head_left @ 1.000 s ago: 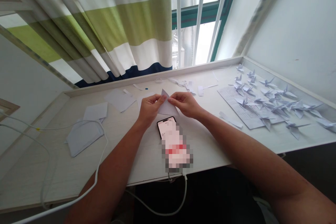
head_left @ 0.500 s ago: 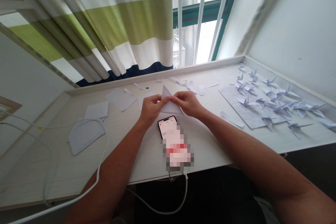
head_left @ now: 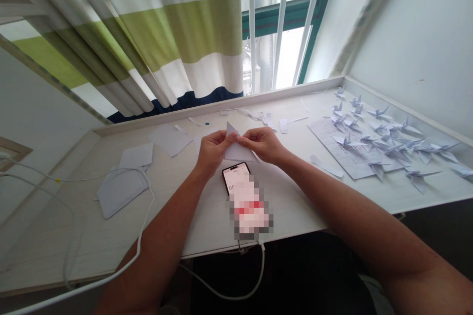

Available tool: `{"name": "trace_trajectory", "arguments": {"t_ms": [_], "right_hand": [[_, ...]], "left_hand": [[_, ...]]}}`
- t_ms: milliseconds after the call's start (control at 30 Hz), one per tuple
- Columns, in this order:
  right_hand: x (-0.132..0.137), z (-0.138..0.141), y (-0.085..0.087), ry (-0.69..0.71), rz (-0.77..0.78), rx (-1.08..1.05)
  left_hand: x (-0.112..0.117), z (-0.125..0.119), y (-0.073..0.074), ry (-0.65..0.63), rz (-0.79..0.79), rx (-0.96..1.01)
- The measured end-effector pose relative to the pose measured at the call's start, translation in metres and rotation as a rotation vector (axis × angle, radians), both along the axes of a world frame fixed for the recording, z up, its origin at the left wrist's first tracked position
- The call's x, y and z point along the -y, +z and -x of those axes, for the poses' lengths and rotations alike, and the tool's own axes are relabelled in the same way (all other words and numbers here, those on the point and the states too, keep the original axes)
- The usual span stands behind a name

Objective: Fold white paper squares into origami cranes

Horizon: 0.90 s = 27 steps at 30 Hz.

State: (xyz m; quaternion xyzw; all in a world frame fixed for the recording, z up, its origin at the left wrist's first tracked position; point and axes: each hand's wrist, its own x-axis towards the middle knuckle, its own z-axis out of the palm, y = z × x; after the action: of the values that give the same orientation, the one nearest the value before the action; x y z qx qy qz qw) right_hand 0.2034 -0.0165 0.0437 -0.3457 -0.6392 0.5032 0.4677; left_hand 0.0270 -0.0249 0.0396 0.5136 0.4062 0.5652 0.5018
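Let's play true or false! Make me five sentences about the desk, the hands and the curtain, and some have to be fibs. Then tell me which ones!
1. The left hand and the right hand both hold one folded paper. True.

2. The phone is in the left hand. False: the phone lies on the desk, nearer the person than the hands are.

3. The paper birds are on the right side of the desk. True.

4. The curtain is red all over. False: the curtain has white, green and dark blue bands.

5. Some paper birds are on a printed sheet. True.
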Motion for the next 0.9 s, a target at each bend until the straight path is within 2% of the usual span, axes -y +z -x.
{"name": "trace_trajectory", "arguments": {"t_ms": [167,367,533,733,900], "right_hand": [[0.0,-0.0007,-0.0005,0.028,-0.001,0.002],[-0.0028,-0.0034,-0.0048,0.13,-0.037,0.076],[-0.0015,-0.0016,-0.0051,0.08,0.001,0.075],[-0.0001,-0.0007,-0.0051,0.075,0.018,0.091],[0.0012,-0.0018,-0.0045,0.157,-0.023,0.14]], "left_hand": [[0.0011,-0.0016,0.0005,0.04,0.0,0.007],[-0.0016,0.0017,-0.0014,0.089,0.004,0.004],[-0.0029,0.0034,-0.0024,0.091,-0.004,-0.011],[-0.0011,0.0022,0.0031,0.091,-0.011,0.01],[-0.0018,0.0033,0.0035,0.119,-0.023,0.02]]}}
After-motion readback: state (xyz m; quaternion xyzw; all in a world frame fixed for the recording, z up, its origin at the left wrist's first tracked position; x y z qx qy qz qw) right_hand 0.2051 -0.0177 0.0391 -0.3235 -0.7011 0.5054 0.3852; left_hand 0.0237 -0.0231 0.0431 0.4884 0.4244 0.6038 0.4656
